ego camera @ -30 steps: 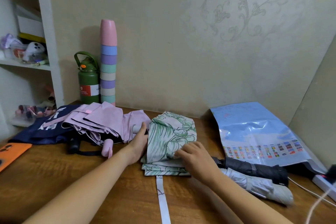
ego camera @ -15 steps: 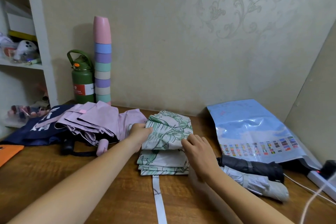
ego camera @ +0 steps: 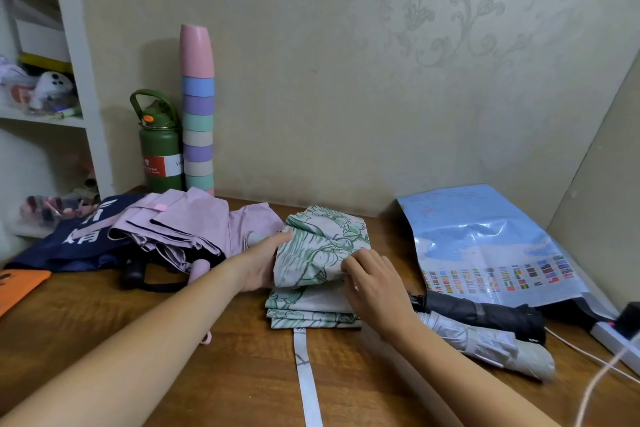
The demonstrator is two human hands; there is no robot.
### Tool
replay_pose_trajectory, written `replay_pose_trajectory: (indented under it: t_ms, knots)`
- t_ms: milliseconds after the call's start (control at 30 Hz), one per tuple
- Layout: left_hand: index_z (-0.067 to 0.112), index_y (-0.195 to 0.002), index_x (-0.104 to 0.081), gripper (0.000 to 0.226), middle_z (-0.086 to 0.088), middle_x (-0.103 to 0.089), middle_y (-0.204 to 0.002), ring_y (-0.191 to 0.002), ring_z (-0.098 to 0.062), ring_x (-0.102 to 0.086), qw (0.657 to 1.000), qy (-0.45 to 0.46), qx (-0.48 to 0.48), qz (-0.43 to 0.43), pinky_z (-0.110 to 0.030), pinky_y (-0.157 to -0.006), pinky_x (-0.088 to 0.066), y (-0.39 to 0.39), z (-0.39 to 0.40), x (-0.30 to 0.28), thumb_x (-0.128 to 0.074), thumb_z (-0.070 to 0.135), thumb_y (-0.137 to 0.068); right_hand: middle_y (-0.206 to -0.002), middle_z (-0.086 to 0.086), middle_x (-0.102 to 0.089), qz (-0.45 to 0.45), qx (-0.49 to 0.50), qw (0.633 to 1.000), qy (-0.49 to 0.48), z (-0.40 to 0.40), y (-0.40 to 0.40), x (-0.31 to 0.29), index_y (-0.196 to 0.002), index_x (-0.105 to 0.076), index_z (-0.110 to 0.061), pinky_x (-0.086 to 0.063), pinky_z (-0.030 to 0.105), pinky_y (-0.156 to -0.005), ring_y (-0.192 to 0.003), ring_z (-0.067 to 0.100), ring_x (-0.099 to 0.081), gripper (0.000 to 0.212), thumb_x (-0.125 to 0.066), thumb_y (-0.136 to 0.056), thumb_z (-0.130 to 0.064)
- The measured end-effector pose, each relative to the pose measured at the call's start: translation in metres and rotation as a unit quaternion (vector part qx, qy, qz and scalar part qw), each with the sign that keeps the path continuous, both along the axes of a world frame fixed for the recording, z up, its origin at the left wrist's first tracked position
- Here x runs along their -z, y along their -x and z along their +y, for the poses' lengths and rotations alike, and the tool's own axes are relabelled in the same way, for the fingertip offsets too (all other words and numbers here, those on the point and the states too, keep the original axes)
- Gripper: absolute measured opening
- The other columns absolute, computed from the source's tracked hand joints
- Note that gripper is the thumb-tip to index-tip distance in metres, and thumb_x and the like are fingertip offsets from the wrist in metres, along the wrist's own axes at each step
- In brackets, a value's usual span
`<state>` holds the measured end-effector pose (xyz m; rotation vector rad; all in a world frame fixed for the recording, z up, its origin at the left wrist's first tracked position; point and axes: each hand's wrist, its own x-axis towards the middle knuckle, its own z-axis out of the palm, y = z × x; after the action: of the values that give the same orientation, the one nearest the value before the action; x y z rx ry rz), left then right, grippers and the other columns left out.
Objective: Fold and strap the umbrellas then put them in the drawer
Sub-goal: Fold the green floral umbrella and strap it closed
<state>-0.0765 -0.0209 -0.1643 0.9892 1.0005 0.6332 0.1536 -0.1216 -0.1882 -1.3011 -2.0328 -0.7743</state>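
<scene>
At the centre of the worktop [ego camera: 104, 315] lies the green-leaf umbrella [ego camera: 322, 253], its strap [ego camera: 306, 378] trailing toward 6 o'clock, with the left hand [ego camera: 259, 267] cupping its 9 o'clock side, fingers curled into the fabric, and the right hand [ego camera: 374, 284] pinching its 3 o'clock fold.

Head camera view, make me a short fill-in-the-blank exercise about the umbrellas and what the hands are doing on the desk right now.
1. Both hands, left hand and right hand, hold the umbrella with the ____ leaf print.
2. Its white strap lies loose on the desk, pointing ____ the person.
3. The black umbrella and the silver umbrella lie on the person's ____ side.
4. The unfolded umbrella beside the left hand is ____.

Missing words: green; toward; right; pink
</scene>
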Motion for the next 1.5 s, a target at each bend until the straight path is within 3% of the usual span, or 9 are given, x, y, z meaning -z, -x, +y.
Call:
replay_pose_trajectory:
  t_ms: [200,367,500,633,833,1033,1167,1333,1500]
  knots:
    - [0.008,-0.122,-0.069,0.025,-0.012,-0.078,-0.107,-0.107,-0.031,-0.073,0.994,-0.065,-0.02,0.085,-0.052,-0.102,-0.055,0.005,0.0,0.005,-0.068,0.01,-0.097,-0.105,-0.002,-0.057,-0.078,0.012,0.997,0.023,0.004,0.018,0.002,-0.111,-0.062,-0.021,-0.033,0.034,-0.079,-0.093,0.023,-0.052,0.038,-0.065,-0.081,-0.044]
    - [0.009,-0.119,-0.07,0.022,-0.01,-0.08,-0.101,-0.099,-0.029,-0.076,0.99,-0.088,-0.065,0.084,-0.051,-0.098,-0.058,0.001,0.002,0.009,-0.067,0.014,-0.098,-0.088,-0.001,-0.052,-0.109,-0.033,0.993,-0.03,0.007,0.025,0.008,-0.09,-0.057,-0.017,-0.038,0.035,-0.075,-0.079,0.022,-0.046,0.01,-0.065,-0.093,-0.012]
    - [0.009,-0.121,-0.07,0.024,-0.007,-0.08,-0.099,-0.099,-0.027,-0.076,0.989,-0.095,-0.091,0.068,-0.048,-0.1,-0.057,-0.003,0.001,0.007,-0.067,0.019,-0.099,-0.084,-0.001,-0.053,-0.09,-0.019,0.995,-0.041,0.007,0.027,0.006,-0.087,-0.058,-0.018,-0.04,0.036,-0.076,-0.078,0.023,-0.047,0.009,-0.061,-0.095,-0.019]
    - [0.016,-0.126,-0.068,0.039,-0.008,-0.077,-0.115,-0.114,-0.027,-0.071,0.998,-0.02,0.041,0.052,-0.044,-0.099,-0.055,0.001,-0.004,-0.001,-0.062,0.045,-0.1,-0.086,-0.001,-0.054,-0.08,0.021,0.996,-0.041,0.005,0.02,0.006,-0.091,-0.061,-0.018,-0.034,0.036,-0.079,-0.079,0.024,-0.051,0.011,-0.05,-0.089,-0.015]
    - [0.001,-0.12,-0.066,0.035,-0.009,-0.079,-0.101,-0.096,-0.02,-0.074,0.997,-0.055,0.007,0.061,-0.03,-0.075,-0.061,0.009,-0.005,-0.005,-0.077,0.0,-0.087,-0.081,0.001,-0.049,-0.073,0.017,0.996,-0.042,0.007,0.01,0.005,-0.087,-0.056,-0.015,-0.037,0.035,-0.074,-0.072,0.024,-0.043,0.024,-0.065,-0.078,0.005]
    - [-0.002,-0.124,-0.064,0.042,-0.015,-0.077,-0.111,-0.1,-0.024,-0.075,0.998,-0.059,-0.008,0.023,-0.032,-0.082,-0.063,0.011,-0.007,-0.011,-0.078,-0.005,-0.084,-0.082,0.002,-0.051,-0.06,0.018,0.998,-0.032,0.003,0.021,0.008,-0.088,-0.055,-0.016,-0.036,0.036,-0.071,-0.073,0.025,-0.044,0.024,-0.068,-0.077,0.0]
    - [0.006,-0.131,-0.063,0.054,-0.019,-0.071,-0.125,-0.115,-0.034,-0.07,0.996,0.057,0.069,-0.02,-0.048,-0.092,-0.061,0.018,-0.012,-0.015,-0.085,0.021,-0.084,-0.084,0.001,-0.052,-0.06,0.014,0.997,-0.036,0.002,0.022,0.005,-0.09,-0.055,-0.017,-0.034,0.035,-0.072,-0.074,0.024,-0.045,0.021,-0.068,-0.08,-0.004]
    - [-0.003,-0.105,-0.072,0.024,-0.015,-0.075,-0.091,-0.079,-0.017,-0.072,0.993,0.049,0.094,0.057,-0.025,-0.073,-0.063,0.022,-0.013,-0.011,-0.079,-0.002,-0.082,-0.083,0.002,-0.052,-0.078,0.02,0.996,-0.024,-0.001,0.015,0.005,-0.088,-0.056,-0.015,-0.038,0.036,-0.071,-0.073,0.024,-0.044,0.019,-0.067,-0.08,-0.002]
    - [0.001,-0.097,-0.073,0.016,-0.015,-0.074,-0.099,-0.089,-0.019,-0.07,0.993,0.035,0.089,0.07,-0.026,-0.075,-0.06,0.024,-0.011,-0.013,-0.076,-0.007,-0.084,-0.081,0.002,-0.051,-0.078,0.045,0.996,-0.02,-0.006,0.013,0.004,-0.085,-0.055,-0.015,-0.033,0.035,-0.071,-0.073,0.024,-0.043,0.017,-0.065,-0.079,-0.002]
